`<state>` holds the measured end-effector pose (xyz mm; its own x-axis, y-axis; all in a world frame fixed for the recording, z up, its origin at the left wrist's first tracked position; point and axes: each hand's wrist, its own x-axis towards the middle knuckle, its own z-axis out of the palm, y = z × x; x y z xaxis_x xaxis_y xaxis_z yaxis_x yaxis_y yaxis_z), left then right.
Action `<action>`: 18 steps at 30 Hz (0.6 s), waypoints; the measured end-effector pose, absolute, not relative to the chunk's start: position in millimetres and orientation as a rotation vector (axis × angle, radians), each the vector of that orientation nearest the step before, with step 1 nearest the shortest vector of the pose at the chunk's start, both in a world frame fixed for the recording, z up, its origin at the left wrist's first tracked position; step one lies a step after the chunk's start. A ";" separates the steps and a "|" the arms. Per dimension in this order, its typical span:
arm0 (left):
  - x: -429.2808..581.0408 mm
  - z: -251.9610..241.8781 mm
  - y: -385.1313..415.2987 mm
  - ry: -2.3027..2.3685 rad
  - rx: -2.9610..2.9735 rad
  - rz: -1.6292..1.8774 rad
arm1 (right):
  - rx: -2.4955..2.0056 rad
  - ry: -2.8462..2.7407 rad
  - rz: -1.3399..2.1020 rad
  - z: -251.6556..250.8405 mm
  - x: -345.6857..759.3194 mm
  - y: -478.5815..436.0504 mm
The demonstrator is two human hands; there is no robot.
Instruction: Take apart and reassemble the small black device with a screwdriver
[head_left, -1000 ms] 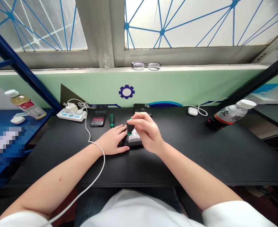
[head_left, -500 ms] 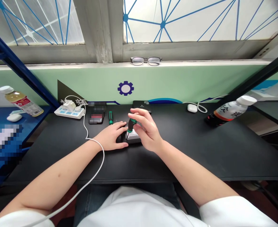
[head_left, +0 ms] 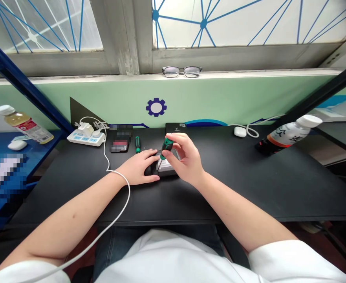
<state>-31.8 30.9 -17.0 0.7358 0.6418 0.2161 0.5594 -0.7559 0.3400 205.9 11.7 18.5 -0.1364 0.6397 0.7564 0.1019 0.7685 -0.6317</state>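
Observation:
A screwdriver (head_left: 167, 145) with a green and black handle is pinched in the fingers of my right hand (head_left: 189, 161). Its thin shaft slants down to the near left corner of a small boxy device (head_left: 166, 166), which has a dark casing and a silver, label-like face. My left hand (head_left: 139, 167) lies at the device's left side, thumb and fingers spread, fingertips against its edge. Part of the device is covered by my right hand. A second screwdriver (head_left: 138, 144), also green and black, lies on the desk beyond my left hand.
Behind my right hand lies a black box (head_left: 175, 127). A white cable (head_left: 129, 196) crosses my left forearm from the power strip (head_left: 86, 138). Dark flat items (head_left: 120, 141) lie left; a white earphone case (head_left: 240, 131) and a bottle (head_left: 289, 134) stand right. Glasses (head_left: 181, 72) rest on the sill.
The screwdriver handle has tipped slightly to the right and my right fingers have curled more around it. My left hand stays in place. The whole view has shifted slightly.

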 end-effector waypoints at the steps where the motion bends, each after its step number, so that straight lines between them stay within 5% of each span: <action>1: -32.5 -18.3 31.2 0.949 2.690 0.475 | -0.601 -1.635 0.542 18.1 206.2 12.3; 12: -28.9 -22.9 34.6 0.888 2.768 0.837 | -0.620 -1.429 0.570 13.9 204.1 17.8; 18: -36.3 -27.7 53.9 1.287 2.677 0.912 | -0.717 -1.419 0.386 19.1 218.2 28.6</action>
